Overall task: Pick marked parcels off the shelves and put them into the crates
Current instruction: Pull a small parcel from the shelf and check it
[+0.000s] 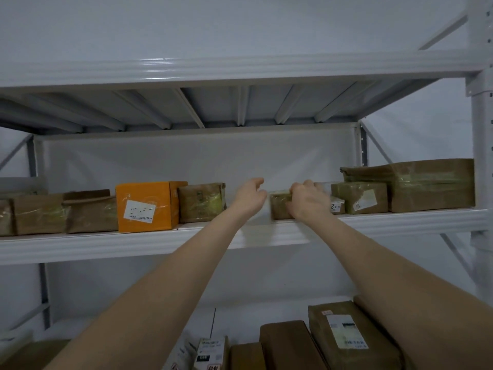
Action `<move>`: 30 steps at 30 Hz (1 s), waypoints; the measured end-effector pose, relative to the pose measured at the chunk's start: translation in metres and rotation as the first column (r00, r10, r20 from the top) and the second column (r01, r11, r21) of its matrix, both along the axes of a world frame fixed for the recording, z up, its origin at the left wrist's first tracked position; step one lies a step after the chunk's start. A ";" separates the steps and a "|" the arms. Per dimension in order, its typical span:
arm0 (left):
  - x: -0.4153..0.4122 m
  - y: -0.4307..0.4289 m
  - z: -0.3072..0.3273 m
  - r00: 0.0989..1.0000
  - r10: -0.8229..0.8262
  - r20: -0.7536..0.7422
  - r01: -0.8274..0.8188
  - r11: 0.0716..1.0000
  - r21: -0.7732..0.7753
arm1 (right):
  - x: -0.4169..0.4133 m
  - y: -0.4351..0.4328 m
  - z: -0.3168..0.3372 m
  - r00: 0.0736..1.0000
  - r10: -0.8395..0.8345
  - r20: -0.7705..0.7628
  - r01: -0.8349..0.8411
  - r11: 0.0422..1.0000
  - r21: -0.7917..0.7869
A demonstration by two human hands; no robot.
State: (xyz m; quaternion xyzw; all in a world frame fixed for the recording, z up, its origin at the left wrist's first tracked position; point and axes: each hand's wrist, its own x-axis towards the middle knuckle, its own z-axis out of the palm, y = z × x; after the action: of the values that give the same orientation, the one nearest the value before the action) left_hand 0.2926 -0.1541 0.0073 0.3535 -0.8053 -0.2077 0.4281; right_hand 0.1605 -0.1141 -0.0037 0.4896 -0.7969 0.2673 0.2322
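The right hand gripped the top of a small brown parcel, fingers curled over it, at the near edge of the middle shelf. The left hand hovered just left of it, fingers loosely apart, holding nothing. An orange box stood farther left.

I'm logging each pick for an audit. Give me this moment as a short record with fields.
place: white metal shelf, middle level
right hand: grips the small brown parcel at the front edge
left hand: open, just left of that parcel, holding nothing
neighbours: orange box further left, labelled brown box to the right
crates: none in view
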 end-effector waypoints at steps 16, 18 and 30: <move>0.159 -0.050 0.014 0.833 0.553 0.034 -0.416 0.664 -0.622 | 0.137 -0.096 0.027 0.908 0.413 0.070 -0.419 0.894 0.156; 0.165 -0.054 0.011 0.830 0.556 0.045 -0.426 0.684 -0.592 | 0.131 -0.099 0.024 0.911 0.407 0.073 -0.413 0.905 0.104; 0.094 -0.038 0.009 0.950 0.272 -0.155 -0.291 0.950 -0.115 | 0.101 -0.063 -0.003 0.868 0.491 0.079 -0.473 0.864 -0.170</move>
State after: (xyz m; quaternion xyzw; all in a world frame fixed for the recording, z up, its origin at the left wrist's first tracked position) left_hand 0.3868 -0.1918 0.0158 0.4198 -0.7274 -0.1126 0.5311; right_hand 0.2617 -0.1772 -0.0066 0.6382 -0.6399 0.4028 0.1448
